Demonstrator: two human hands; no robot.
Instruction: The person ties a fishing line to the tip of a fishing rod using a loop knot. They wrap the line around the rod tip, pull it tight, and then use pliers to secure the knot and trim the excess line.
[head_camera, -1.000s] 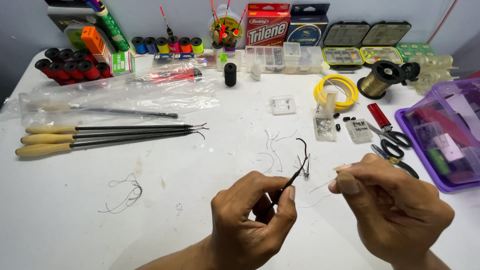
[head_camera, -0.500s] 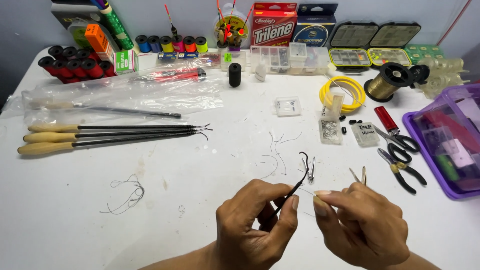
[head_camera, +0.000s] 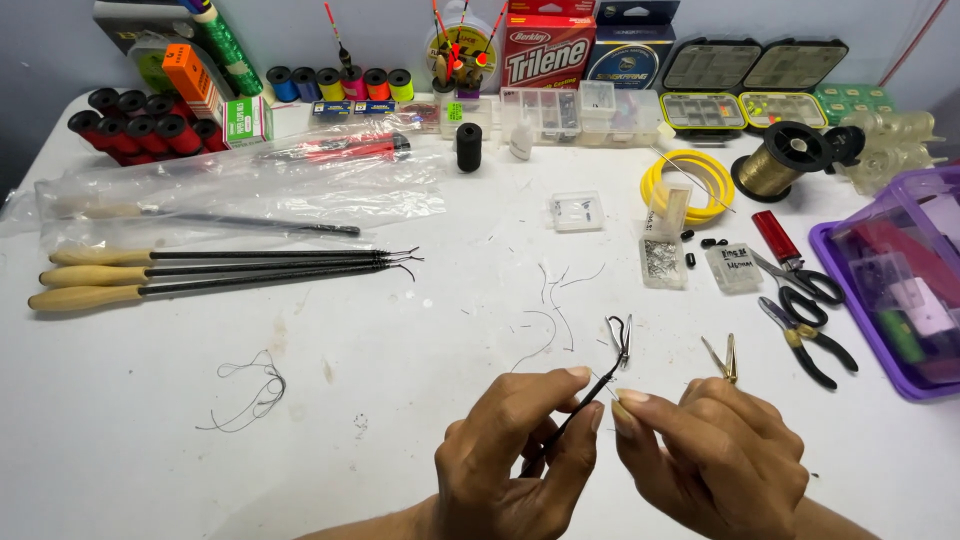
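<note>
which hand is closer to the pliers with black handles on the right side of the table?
Right. The right hand sits just below and left of the pliers, not touching them. The left hand is farther left, pinching a thin black rod.

Pliers (head_camera: 808, 342) right of tweezers (head_camera: 727, 358) — scissors (head_camera: 795, 281) behind

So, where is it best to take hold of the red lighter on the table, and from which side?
Grip the red lighter across its long red body, probably coming from above. It lies flat and slanted, and its long sides look clear. Its lower end lies close to the scissors, so take the middle or the upper end. Both hands, left hand and right hand, are busy elsewhere.
</note>
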